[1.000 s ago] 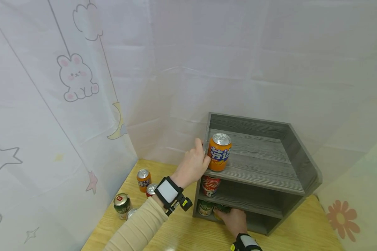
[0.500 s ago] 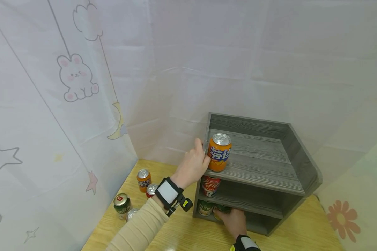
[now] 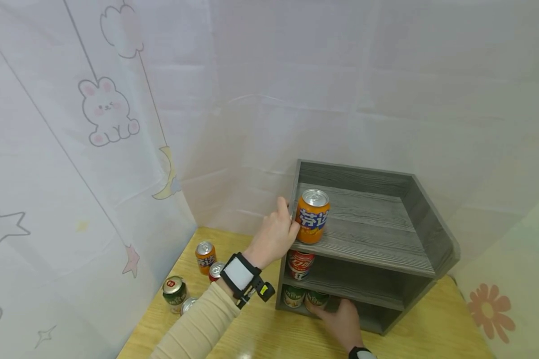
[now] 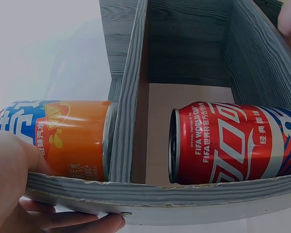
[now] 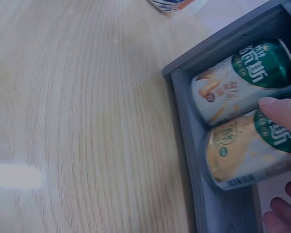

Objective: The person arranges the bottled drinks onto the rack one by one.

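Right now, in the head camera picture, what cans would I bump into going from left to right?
Green can on the table → orange can on the table → red can on the middle shelf → orange can on the top shelf. The small cans lying between them and the two green ones on the bottom shelf overlap, so I skipped those.

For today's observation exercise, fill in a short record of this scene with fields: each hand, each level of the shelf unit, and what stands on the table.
left hand: grips the left side of the grey shelf unit, thumb against the orange can
right hand: at the bottom level, fingers touching a green can
top level: orange can, upright
middle level: red can
bottom level: two green cans side by side, the second green can on the left
table: wooden; more cans stand left of the shelf unit
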Demonstrator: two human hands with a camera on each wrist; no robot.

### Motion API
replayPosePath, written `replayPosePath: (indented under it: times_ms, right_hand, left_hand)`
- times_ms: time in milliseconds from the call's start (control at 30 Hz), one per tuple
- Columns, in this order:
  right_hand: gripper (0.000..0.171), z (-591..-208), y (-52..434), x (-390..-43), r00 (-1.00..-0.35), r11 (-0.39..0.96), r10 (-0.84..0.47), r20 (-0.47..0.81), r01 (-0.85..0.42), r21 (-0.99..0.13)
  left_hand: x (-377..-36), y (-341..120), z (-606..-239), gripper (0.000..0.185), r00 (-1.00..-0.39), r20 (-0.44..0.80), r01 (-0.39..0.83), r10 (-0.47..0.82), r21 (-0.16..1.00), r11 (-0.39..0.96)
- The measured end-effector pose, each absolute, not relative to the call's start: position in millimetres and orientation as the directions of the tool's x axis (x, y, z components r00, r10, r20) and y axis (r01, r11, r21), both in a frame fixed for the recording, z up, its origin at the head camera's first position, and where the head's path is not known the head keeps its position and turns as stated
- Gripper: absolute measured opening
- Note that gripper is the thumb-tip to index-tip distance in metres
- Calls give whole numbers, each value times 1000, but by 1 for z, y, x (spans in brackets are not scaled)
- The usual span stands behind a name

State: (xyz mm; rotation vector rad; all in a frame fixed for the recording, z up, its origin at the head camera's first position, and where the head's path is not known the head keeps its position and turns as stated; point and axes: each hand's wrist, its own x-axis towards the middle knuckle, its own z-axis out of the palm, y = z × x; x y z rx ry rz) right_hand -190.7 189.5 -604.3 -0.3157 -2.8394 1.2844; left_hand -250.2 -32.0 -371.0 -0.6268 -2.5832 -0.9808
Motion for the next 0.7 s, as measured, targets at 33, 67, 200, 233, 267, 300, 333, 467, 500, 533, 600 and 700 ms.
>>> replayPosePath:
  times_ms: [33,67,200,233,267,300,333,467,500,533,600,700]
  right_hand:
    - [112,-603,192,-189,-978,647,189,-85,190,-739]
    - [112,-602,194,-188,-978,655,190,-90,194,-730]
    - [103,-597,200,-182,-982,670,168,-82,175,-721]
    - [101,-595,201,-180,-984,673,159,-79,167,-720]
    - [99,-593,202,-179,-986,677,148,-75,156,-719]
    - [97,-591,204,-177,-988,679,133,-74,145,-719]
    - [94,-587,205,-175,-990,675,118,-81,139,-724]
    - [80,-573,213,-164,-993,637,48,-105,111,-763]
    - [75,-569,215,-161,-993,620,28,-116,108,-777]
    - [71,-564,218,-157,-991,601,13,-130,112,-791]
    - [65,-554,225,-151,-988,566,-10,-152,120,-816]
    - [58,-534,235,-142,-988,539,-22,-152,116,-834]
  left_hand:
    - [-250,-32,-371,32,-857,426,500,290,548,671]
    - [-250,-32,-371,32,-857,425,500,292,547,671]
    - [-249,-32,-370,33,-856,427,500,290,542,676]
    - [-249,-32,-370,32,-856,429,500,290,539,678]
    - [-249,-32,-370,32,-855,430,501,290,539,677]
    - [-249,-32,-370,32,-854,431,502,290,537,678]
    - [-249,-32,-370,32,-854,431,502,291,537,678]
    - [-249,-32,-371,32,-853,432,505,294,535,677]
    - [-249,-32,-371,32,-853,432,504,292,535,678]
    - [-249,-32,-371,32,-853,433,504,291,535,678]
    - [-250,-32,-371,32,-851,436,505,291,534,677]
    - [-250,-32,-371,32,-850,438,508,292,536,675]
